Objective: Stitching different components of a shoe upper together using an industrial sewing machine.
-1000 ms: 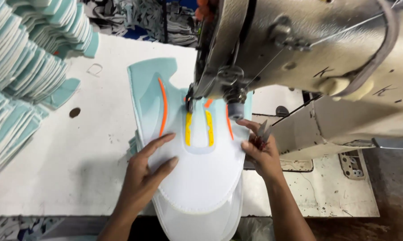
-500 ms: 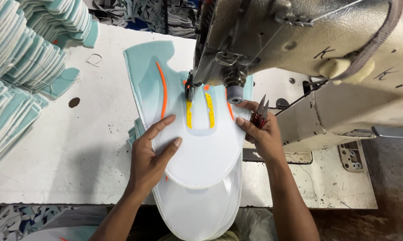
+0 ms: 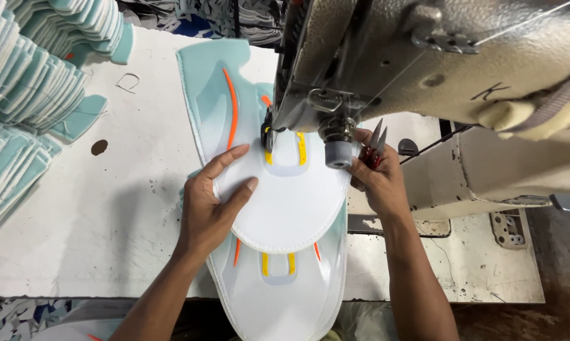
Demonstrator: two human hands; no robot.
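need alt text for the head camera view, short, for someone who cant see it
Two bare hands steer a white, pale teal and orange shoe upper piece under the head of an industrial sewing machine. The left hand lies flat on it; the right hand holds small thread snips. Stacks of matching pieces sit at left on the white table.

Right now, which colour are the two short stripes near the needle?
Yellow stripes on the white shoe piece, clearest in the head view.

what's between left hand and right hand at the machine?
Head view: between the left hand and the right hand lies the white shoe upper panel, with yellow strips running under the sewing machine's presser foot.
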